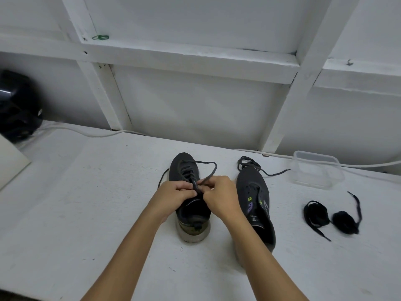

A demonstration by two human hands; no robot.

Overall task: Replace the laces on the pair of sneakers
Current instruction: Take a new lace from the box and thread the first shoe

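Two dark grey sneakers stand on the white table. The left sneaker (187, 168) points away from me, with a grey lace (208, 170) threaded through its front eyelets and looping out to the right. My left hand (175, 195) and my right hand (219, 196) meet over its tongue, both pinching the lace there. The right sneaker (255, 198) lies beside it with no lace in its eyelets. A loose grey lace (251, 165) lies by its toe. Two coiled black laces (315, 213) rest further right.
A clear plastic container (316, 170) stands at the back right. A white cable (91, 133) runs along the wall. A black helmet-like object (17, 105) and a pale board (10, 161) sit at the far left. White wooden framing rises behind the table.
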